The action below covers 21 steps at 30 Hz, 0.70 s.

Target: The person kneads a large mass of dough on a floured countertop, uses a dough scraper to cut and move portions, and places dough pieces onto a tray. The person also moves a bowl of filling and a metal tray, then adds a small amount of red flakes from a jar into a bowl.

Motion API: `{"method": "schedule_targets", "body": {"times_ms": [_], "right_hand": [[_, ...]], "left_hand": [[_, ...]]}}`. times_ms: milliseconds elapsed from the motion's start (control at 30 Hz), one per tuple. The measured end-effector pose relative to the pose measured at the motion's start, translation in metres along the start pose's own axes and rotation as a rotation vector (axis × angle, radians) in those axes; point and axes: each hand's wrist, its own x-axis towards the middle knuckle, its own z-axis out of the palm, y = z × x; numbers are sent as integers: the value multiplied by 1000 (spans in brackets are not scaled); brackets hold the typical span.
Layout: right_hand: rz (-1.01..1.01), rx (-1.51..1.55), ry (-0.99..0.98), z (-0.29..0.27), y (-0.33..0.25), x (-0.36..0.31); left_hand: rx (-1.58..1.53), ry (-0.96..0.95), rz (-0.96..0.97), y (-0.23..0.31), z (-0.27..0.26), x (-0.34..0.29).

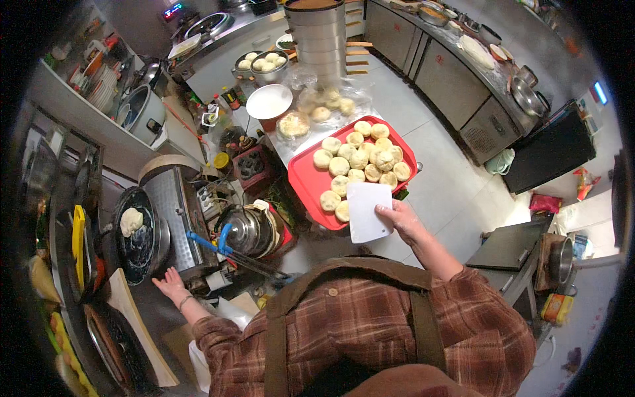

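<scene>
My right hand (399,221) grips a white flat dough scraper (366,215) by its right edge. The scraper hangs over the near edge of a red tray (305,188) and hides part of it. Pale round buns (358,160) lie crowded on that tray, some stacked on others. Out to the left, my left hand (173,286) is open with fingers spread and nothing in it. Closest to it is a round black pan (137,251), smeared white inside. One flattened pale piece of dough (131,222) rests in the pan's upper part.
Behind the tray stand a white bowl (269,101), tall stacked steamers (317,43) and two pots of buns (270,63). A metal kettle (248,230) and blue-handled tongs (221,246) sit between pan and tray. Steel counters (456,76) line the far right.
</scene>
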Motion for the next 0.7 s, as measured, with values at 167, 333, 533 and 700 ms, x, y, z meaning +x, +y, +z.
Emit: {"method": "schedule_targets", "body": {"times_ms": [167,333,533,700], "right_hand": [[-16,-59,47,43,3,-20],[-13,-71,176,58,13,-43],[-9,-95,277,72,14,-57],[-25,-100,255,79,13,-63]], "left_hand": [[-67,54,95,24,22,32],[63,241,131,37,21,82],[196,-135,64,45,-29,164],[160,68,60,52,-32,168]]}}
